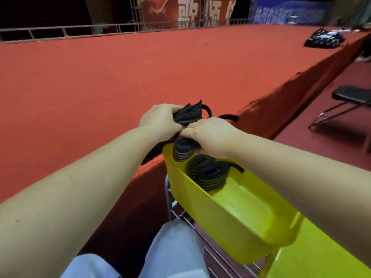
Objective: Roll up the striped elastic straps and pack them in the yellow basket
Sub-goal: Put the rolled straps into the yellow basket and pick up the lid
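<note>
The yellow basket (pixel 230 215) holds one rolled striped strap (pixel 207 175) at its far end. Above the rim, your left hand (pixel 160 121) and right hand (pixel 212 135) both grip black strap bundles (pixel 183 150) — red carpeted stage (pixel 120 77) beyond.

place: event hall, stage area | signs: red-carpeted stage platform (pixel 120 77); printed banners (pixel 200 11); metal truss railing (pixel 80 30); black folding chair (pixel 349 101) on carpeted floor

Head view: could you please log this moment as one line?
left hand: shut on strap bundle | right hand: shut on rolled strap at basket rim | yellow basket: one roll inside
</note>
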The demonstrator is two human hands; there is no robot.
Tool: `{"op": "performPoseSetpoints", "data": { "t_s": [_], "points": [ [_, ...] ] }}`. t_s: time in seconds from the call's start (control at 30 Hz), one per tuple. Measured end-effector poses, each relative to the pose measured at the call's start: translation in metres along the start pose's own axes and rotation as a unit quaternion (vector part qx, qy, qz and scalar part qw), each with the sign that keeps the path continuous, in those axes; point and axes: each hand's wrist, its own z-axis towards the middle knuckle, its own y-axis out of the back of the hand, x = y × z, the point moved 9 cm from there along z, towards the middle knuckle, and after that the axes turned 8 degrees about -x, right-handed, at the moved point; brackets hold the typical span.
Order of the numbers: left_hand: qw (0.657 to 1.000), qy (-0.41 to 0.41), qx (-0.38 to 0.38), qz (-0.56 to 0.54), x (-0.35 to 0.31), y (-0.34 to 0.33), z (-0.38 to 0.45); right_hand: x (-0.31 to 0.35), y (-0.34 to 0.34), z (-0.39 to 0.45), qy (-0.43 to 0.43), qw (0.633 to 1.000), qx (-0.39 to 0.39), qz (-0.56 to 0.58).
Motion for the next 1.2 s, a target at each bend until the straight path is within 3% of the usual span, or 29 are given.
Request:
{"op": "performPoseSetpoints", "data": {
  "t_s": [0.4,0.77,1.0,1.13,1.2],
  "points": [
    [0.983,-0.115,0.142,0.021,-0.094,-0.096,-0.021,-0.038,-0.057,-0.106,-0.065,0.988,0.135,0.039],
    [0.911,-0.138,0.383,0.063,-0.095,-0.213,-0.045,-0.040,-0.124,-0.140,-0.083,0.956,0.272,0.072],
    [0.922,-0.068,0.377,0.046,-0.072,-0.236,-0.041,-0.046,-0.172,-0.125,-0.074,0.927,0.363,0.060],
    [0.926,-0.050,0.344,0.147,-0.056,-0.233,-0.035,-0.042,-0.184,-0.113,-0.034,0.933,0.358,0.026],
    [0.909,-0.036,0.377,0.175,-0.048,-0.235,-0.038,-0.038,-0.187,-0.111,-0.015,0.939,0.343,0.013]
  ]
}}
